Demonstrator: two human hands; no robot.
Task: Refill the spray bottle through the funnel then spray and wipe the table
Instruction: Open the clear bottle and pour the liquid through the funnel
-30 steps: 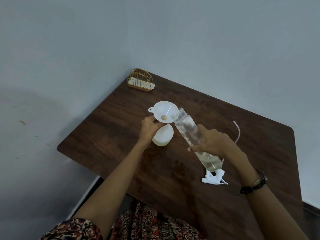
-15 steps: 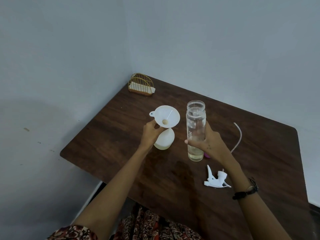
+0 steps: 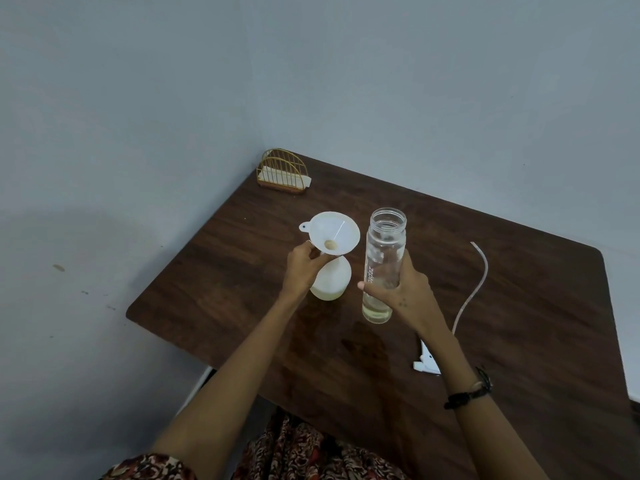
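Right hand (image 3: 403, 292) grips clear bottle (image 3: 382, 268), now upright on table (image 3: 519, 306) w/ little liquid left, after tipping it 1 s ago. Left hand (image 3: 304, 268) pinches funnel (image 3: 334, 237) atop white spray bottle (image 3: 330, 282). Pour looks done; trigger head (image 3: 426, 362) goes on next.

Your arms are bare from the short sleeves down. The left sleeve (image 3: 152, 467) shows a busy floral print in dark red, black and cream, and the same patterned fabric (image 3: 311, 452) covers your lap. On your right wrist you wear a dark watch (image 3: 483, 384) and a black band (image 3: 459, 399) just beside it.
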